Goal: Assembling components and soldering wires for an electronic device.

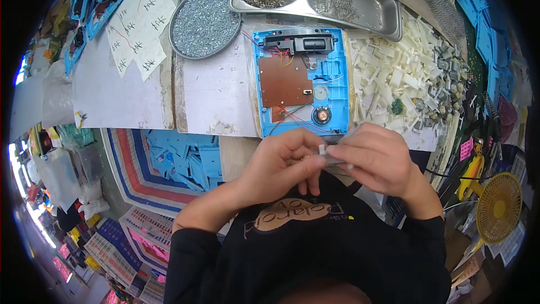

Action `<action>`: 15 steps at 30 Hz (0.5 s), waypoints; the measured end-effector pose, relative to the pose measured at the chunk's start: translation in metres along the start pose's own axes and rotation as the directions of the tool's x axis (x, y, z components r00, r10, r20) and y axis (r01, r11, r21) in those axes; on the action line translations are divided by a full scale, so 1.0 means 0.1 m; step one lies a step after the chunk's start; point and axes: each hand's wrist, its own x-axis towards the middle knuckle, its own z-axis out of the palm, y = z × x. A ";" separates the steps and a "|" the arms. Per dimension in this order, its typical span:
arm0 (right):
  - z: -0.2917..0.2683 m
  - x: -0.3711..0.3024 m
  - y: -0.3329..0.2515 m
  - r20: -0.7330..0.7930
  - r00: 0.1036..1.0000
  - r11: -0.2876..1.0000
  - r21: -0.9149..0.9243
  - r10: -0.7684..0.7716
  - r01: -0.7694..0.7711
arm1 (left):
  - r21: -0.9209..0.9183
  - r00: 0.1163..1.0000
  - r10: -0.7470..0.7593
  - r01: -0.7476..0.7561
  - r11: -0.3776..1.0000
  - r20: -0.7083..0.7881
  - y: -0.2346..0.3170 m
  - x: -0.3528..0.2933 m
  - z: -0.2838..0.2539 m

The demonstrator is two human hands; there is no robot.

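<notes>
Close to my body, just off the near edge of the table, my two hands meet at a small white and grey part (322, 150). My left hand (284, 163) pinches it between thumb and fingers. From the other side my right hand (379, 156) closes its fingertips on the same part, which they largely hide. Beyond the hands lies an open light blue plastic casing (342, 87). Inside it are a brown circuit board (281, 81), a black module (304, 44) at the far end, a small round speaker (322, 115) and thin coloured wires.
A round tray (172, 42) of small silvery pieces and a divided metal tray (388, 25) of screws stand at the back. White plastic parts (388, 67) with grey metal pieces are heaped right of the casing. Blue parts (185, 160) fill a striped bag below left. A yellow fan (499, 208) stands right.
</notes>
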 end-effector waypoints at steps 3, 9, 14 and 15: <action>-0.07 -0.29 0.09 -0.109 0.925 0.862 0.416 0.364 -0.290 | 0.695 0.921 0.388 -0.257 0.672 -0.034 0.24 0.26 -0.10; -0.11 -0.54 0.24 -0.156 0.788 0.553 0.792 0.595 -0.260 | 0.975 0.825 0.521 -0.166 -0.148 0.219 0.32 0.93 -0.09; -0.10 -0.44 0.22 -0.307 0.726 0.690 0.655 0.615 -0.307 | 0.973 0.784 0.582 -0.220 -0.067 0.217 0.45 0.87 -0.15; -0.12 -0.37 0.25 -0.354 0.792 0.833 0.450 0.498 -0.323 | 0.967 0.751 0.627 -0.253 -0.014 0.205 0.47 0.82 -0.20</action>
